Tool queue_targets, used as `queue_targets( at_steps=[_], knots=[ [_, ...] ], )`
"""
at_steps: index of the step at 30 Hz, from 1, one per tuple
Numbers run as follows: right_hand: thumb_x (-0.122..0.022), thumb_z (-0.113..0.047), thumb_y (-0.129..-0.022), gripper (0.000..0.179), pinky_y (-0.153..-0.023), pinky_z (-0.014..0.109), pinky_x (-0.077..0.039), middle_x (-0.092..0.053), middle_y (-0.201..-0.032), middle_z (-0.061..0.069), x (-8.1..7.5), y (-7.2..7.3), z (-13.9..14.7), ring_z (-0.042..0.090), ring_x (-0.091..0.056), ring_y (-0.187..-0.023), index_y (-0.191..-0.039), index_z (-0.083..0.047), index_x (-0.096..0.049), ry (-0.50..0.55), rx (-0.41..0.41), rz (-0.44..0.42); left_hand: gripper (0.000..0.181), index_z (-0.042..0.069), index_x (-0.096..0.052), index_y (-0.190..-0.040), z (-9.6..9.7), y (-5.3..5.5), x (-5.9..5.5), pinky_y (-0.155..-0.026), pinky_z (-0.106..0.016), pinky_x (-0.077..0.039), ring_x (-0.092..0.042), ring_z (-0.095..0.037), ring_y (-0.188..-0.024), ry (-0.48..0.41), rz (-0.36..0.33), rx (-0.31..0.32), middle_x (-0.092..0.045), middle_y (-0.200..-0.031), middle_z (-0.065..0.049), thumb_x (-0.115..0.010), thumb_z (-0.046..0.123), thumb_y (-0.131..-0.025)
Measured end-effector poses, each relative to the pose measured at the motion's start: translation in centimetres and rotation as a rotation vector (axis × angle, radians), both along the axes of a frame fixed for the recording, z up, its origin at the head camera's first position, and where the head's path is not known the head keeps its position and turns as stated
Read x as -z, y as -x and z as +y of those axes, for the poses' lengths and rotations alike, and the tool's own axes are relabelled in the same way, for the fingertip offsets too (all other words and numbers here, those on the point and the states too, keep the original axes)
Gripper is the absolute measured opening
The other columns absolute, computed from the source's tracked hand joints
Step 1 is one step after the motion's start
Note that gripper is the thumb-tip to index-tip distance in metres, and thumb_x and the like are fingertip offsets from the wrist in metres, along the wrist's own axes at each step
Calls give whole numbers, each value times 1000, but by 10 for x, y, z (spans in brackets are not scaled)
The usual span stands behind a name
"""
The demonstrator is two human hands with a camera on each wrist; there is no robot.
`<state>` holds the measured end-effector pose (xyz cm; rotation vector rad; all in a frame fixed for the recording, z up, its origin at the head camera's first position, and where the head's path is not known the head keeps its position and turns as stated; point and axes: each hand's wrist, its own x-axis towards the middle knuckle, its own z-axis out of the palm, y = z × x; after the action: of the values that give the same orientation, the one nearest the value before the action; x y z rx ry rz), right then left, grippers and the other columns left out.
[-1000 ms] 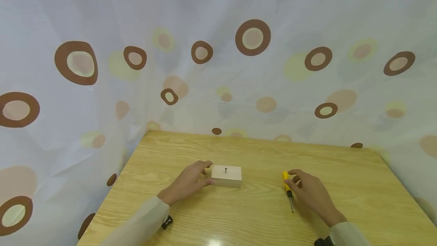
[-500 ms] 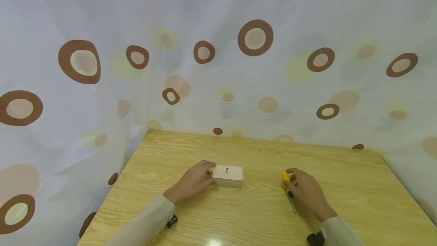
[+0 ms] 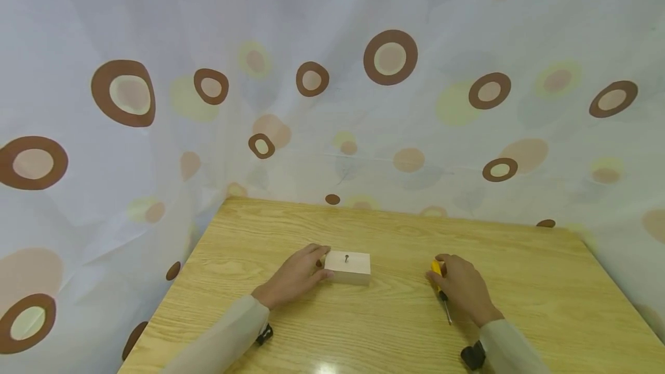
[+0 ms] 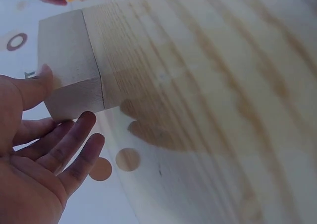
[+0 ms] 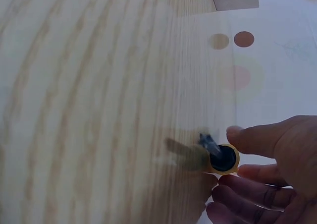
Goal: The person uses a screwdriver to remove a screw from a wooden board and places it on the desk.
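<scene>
L hand (image 3: 291, 279) pinches end of pale block (image 3: 349, 271), R hand (image 3: 466, 287) grips yellow screwdriver (image 3: 442, 296) btwn block & bench (image 3: 550, 287) R edge.

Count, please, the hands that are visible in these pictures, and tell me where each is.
2. The left hand is at the left end of the wooden block; the right hand holds the yellow screwdriver. No other hand shows.

Head cam looks forward and down from farthest back, so it gets most of the desk (image 3: 395, 328) and the spotted sheet (image 3: 332, 103) behind it. Wrist cams (image 3: 473, 356) are way closer, tipped on their sides, one right by the left hand (image 4: 37, 149), one by the right hand (image 5: 277, 174), and both catch the pale block (image 4: 69, 50).
</scene>
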<state>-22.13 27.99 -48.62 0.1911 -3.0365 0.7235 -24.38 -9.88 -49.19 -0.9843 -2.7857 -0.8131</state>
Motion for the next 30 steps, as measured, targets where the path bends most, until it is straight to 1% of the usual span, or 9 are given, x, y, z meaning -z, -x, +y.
queue_targets(
  at_steps=[2,7,10,12,15,19,23,27,30],
  knots=[
    [-68,-32,-89,50,-56,31,-49,-66,-88,5,0,2,0,11,-58,-67,-123,4,-59,2,7,2,61,2,-47,-138,0,2,0,-80,-25,-49,-59,-12,-96,-8,-4,7,-55,-126,-4,-57,43,-93],
    [-68,-22,-89,45,-50,30,-43,-65,-79,5,-1,5,0,12,-49,-51,-122,7,-58,45,0,7,56,6,-49,-135,1,6,2,-79,-24,-50,-59,-10,-95,-39,-38,3,-57,-120,-2,-59,41,-92],
    [-67,-18,-89,43,-51,29,-41,-65,-79,7,-2,6,0,12,-43,-46,-122,9,-58,48,-9,2,54,8,-51,-133,1,7,4,-77,-23,-49,-59,-8,-92,-52,-65,-6,-59,-116,0,-61,40,-91],
    [-67,-17,-89,43,-53,30,-43,-66,-85,9,-3,6,1,12,-47,-49,-122,9,-58,49,-11,-1,56,6,-49,-135,1,7,5,-76,-22,-49,-59,-7,-91,-54,-79,-6,-59,-116,-1,-61,39,-91],
    [-67,-17,-89,41,-58,32,-48,-67,-91,12,-7,6,2,14,-55,-60,-122,6,-59,62,-17,7,60,3,-46,-138,1,7,4,-76,-23,-49,-58,-7,-90,-52,-84,-7,-59,-118,-3,-61,38,-91],
    [-66,-19,-91,39,-60,33,-52,-67,-94,11,-14,3,2,15,-62,-71,-123,2,-60,91,-44,47,60,3,-46,-138,2,5,3,-77,-23,-49,-57,-7,-91,-39,-88,-8,-58,-121,-5,-60,38,-92],
    [-66,-23,-92,39,-60,30,-51,-66,-94,9,-23,2,0,12,-61,-71,-124,-2,-59,112,-86,84,57,5,-48,-137,2,5,2,-77,-23,-49,-58,-7,-92,-43,-111,-6,-57,-121,-4,-60,38,-92],
    [-63,-32,-93,42,-61,29,-50,-65,-94,6,-32,0,-4,11,-61,-73,-127,-8,-59,147,-125,120,56,5,-48,-137,2,5,1,-76,-23,-49,-58,-7,-93,-67,-134,0,-57,-120,-3,-60,37,-92],
    [-61,-38,-94,43,-63,29,-50,-65,-94,3,-38,1,-8,11,-61,-74,-127,-11,-58,149,-158,161,55,7,-49,-136,2,5,1,-76,-23,-49,-58,-7,-92,-82,-146,2,-58,-117,-2,-60,37,-92]
  ],
)
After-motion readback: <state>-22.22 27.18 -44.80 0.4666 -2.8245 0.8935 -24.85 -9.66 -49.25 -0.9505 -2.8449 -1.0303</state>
